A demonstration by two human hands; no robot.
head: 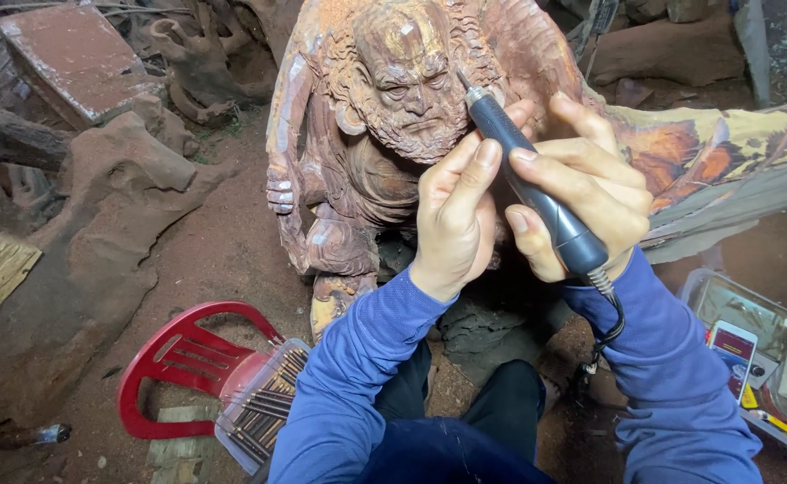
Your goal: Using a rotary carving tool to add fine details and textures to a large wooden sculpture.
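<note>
Head view. The right hand [581, 193] grips a dark rotary carving handpiece [537, 193], fingers wrapped round its barrel; its tip touches the cheek of the carved wooden figure [384, 116], which stands upright on the dirt floor [223, 251]. The left hand [454, 215] rests against the handpiece, fingers extended and holding nothing. A cord [608, 314] trails from the tool's rear. A red plastic chair [187, 358] and a clear box of burrs [263, 403] lie near the lower left; a clear bin [769, 358] sits at the right edge.

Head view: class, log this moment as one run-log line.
right hand: grips rotary tool | left hand: steadies tool | tip: at wooden carving face
</note>
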